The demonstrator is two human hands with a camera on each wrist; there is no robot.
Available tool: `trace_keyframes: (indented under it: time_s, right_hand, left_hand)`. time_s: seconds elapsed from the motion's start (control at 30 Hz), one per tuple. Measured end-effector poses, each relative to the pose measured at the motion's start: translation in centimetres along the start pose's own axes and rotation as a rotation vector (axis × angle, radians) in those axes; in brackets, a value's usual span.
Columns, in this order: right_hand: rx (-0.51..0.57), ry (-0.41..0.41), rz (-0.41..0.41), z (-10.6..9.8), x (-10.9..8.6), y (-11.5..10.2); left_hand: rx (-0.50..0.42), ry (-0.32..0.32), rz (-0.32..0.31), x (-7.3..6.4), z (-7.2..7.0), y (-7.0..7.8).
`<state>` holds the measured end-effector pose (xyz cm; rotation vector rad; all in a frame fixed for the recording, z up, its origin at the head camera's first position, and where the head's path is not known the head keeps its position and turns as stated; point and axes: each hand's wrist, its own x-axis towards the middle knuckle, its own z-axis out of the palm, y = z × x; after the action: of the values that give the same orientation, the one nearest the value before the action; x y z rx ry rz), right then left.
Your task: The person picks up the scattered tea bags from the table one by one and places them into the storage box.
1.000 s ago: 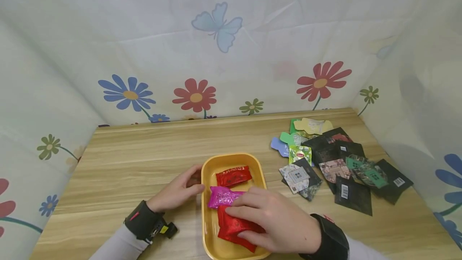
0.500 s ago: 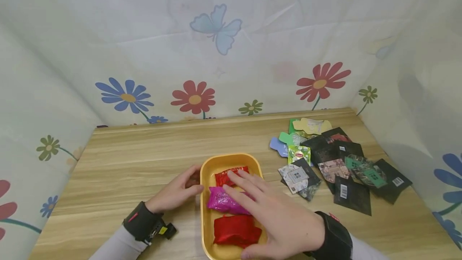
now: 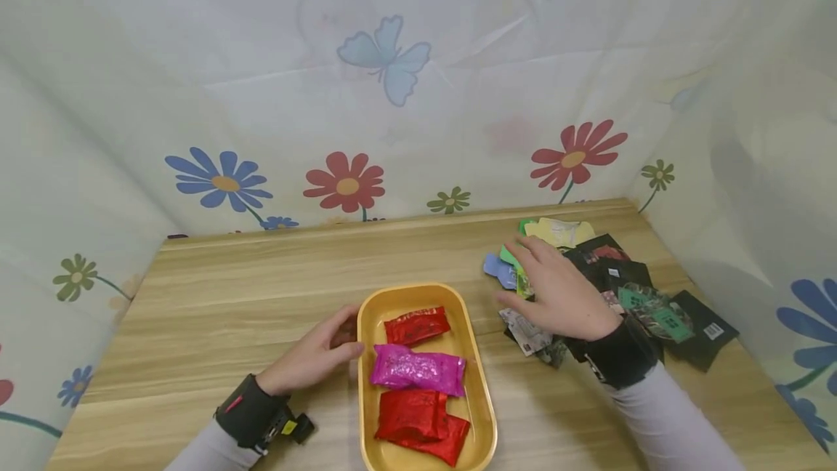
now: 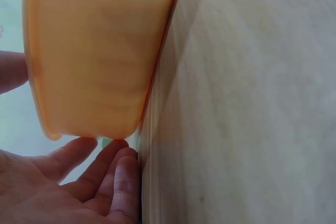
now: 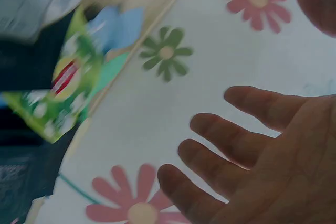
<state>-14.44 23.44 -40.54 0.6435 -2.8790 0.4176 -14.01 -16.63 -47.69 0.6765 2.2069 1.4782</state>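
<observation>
A yellow tray (image 3: 482, 398) holds several small foil packets: a red packet (image 3: 417, 325) at the far end, a shiny magenta packet (image 3: 418, 371) in the middle, and overlapping red packets (image 3: 410, 416) at the near end. My left hand (image 3: 312, 353) rests against the tray's left side; in the left wrist view its fingertips touch the tray wall (image 4: 100, 66). My right hand (image 3: 564, 295) hovers over the pile of tea sachets with fingers spread and nothing held. A green and white Lipton sachet (image 5: 63, 85) shows in the right wrist view, left of the fingers.
Black sachets (image 3: 702, 327) with labels lie spread at the right. Pale yellow (image 3: 559, 232) and blue (image 3: 500, 270) shaped packets sit behind and left of them. A flower-printed curtain (image 3: 392, 129) borders the wooden table (image 3: 261, 289) at the back and sides.
My right hand has let go of the red packet, left the tray and moved right and away over the sachets. My left hand has stayed at the tray's left side.
</observation>
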Motion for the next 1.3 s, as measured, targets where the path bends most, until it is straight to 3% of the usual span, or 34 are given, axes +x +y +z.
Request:
trace_keyframes:
  time_s: [0.27,0.6,0.8,1.03,1.3]
  right_hand:
    - [-0.080,-0.052,0.137,0.8,0.0,3.4]
    - [-0.151,0.100,0.302,2.6,0.2,4.8]
    - [-0.146,0.060,0.336,2.8,0.7,4.5]
    - [-0.168,0.076,0.307,2.0,0.3,3.3]
    - [-0.221,-0.033,0.311,2.7,-1.7,0.8]
  left_hand:
    - [0.006,-0.001,-0.007,0.0,0.0,0.2]
    - [0.022,0.002,-0.020,0.0,0.0,-0.2]
    - [0.008,0.007,-0.027,-0.3,-0.1,-0.1]
    - [0.010,0.011,-0.028,-0.3,-0.1,-0.1]
    - [0.015,0.008,-0.012,-0.2,0.1,0.0]
